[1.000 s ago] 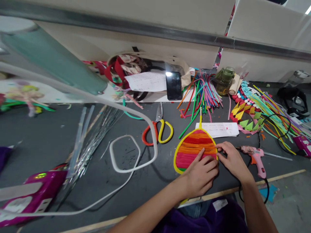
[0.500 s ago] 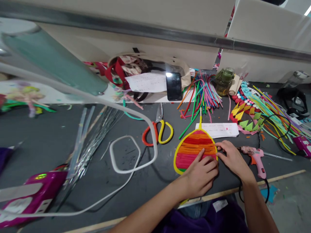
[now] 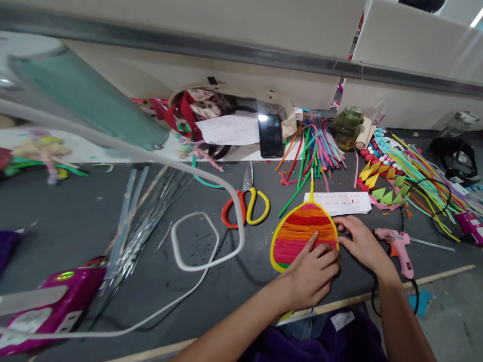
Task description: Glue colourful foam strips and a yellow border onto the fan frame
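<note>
A rounded piece of red, orange and pink strips with a yellow rim lies on the dark table, its yellow stem pointing away. My left hand rests over its lower right part, fingers spread and index finger on the strips. At the right edge of the piece is my right hand, fingers apart, with fingertips touching the yellow rim. Just right of that hand lies a pink glue gun with a clear stick in its back. Above the piece sits a white paper strip.
Red and yellow scissors lie left of the piece. Behind are a phone, bundled colored stems and a green jar. A white cable and silvery strands cover the left side; a magenta device sits near left.
My right hand's fingers have shifted very slightly at the rim. The camera view has moved a little; my left hand stays on the piece.
</note>
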{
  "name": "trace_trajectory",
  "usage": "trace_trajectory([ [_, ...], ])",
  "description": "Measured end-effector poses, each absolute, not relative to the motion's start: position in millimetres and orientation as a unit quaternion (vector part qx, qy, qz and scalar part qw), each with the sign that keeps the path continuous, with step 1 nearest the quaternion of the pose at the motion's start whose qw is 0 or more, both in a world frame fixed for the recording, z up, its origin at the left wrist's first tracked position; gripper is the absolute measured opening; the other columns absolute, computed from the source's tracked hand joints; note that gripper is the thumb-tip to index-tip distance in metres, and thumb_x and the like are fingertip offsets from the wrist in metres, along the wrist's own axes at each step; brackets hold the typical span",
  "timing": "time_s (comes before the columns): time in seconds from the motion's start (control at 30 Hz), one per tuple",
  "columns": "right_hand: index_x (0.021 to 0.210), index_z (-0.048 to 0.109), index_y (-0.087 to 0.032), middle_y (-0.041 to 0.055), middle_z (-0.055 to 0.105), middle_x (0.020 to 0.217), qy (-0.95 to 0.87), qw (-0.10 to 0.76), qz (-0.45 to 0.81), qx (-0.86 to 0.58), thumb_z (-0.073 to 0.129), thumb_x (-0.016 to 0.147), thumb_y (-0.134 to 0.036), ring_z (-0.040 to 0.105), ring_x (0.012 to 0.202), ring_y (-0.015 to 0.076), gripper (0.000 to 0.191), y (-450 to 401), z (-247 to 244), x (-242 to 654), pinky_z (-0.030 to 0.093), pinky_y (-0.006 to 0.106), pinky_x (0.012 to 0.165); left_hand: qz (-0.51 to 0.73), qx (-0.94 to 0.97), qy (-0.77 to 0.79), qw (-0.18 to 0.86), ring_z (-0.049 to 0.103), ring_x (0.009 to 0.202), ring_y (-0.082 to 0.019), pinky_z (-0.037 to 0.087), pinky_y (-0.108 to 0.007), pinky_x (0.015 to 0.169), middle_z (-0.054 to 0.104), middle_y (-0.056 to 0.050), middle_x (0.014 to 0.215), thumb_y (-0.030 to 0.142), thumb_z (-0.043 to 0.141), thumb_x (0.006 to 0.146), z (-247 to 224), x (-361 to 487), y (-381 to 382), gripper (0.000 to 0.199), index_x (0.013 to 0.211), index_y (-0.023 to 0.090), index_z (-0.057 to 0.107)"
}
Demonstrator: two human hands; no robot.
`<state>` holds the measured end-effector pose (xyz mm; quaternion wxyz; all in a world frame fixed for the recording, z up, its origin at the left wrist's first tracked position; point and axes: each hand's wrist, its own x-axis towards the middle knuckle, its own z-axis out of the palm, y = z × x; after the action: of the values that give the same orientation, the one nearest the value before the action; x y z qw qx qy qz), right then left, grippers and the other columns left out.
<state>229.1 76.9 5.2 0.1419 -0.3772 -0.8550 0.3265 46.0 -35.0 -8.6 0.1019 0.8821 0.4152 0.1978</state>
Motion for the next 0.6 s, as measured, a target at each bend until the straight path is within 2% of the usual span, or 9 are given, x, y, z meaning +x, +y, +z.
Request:
trace_trajectory([
  [0.1,0.13,0.059,-0.026,0.0045,0.061,0.103,-0.863,0.129,0.331,-0.36,0.06,0.084,-0.002,0.056,0.098,0.022,0.052,80.6,5.7,228.1,0.046,0.037,0.089,0.194,0.883,0.415,0.101,0.051,0.118,-0.023,0.006,-0.052,0.124,0.065,-0.004,0.12,0.024,0.056,0.088,-9.0,45.8,-35.3,0.023,0.111,0.022,0.06],
  [0.33,0.132,0.059,-0.026,0.0055,0.06,0.105,-0.866,0.109,0.333,-0.357,0.059,0.085,-0.001,0.055,0.1,0.022,0.053,81.9,6.0,224.5,0.046,0.037,0.091,0.193,0.883,0.415,0.1,0.051,0.116,-0.023,0.003,-0.053,0.124,0.065,-0.005,0.121,0.025,0.053,0.09,-9.8,45.8,-35.4,0.021,0.11,0.022,0.061],
  [0.6,0.133,0.057,-0.024,0.0067,0.061,0.108,-0.877,0.101,0.302,-0.359,0.058,0.084,0.0,0.055,0.105,0.0234,0.055,80.1,6.6,223.7,0.045,0.039,0.095,0.193,0.883,0.417,0.093,0.05,0.119,-0.023,0.005,-0.053,0.124,0.064,-0.004,0.123,0.025,0.056,0.089,-10.3,45.6,-35.6,0.022,0.11,0.022,0.06],
])
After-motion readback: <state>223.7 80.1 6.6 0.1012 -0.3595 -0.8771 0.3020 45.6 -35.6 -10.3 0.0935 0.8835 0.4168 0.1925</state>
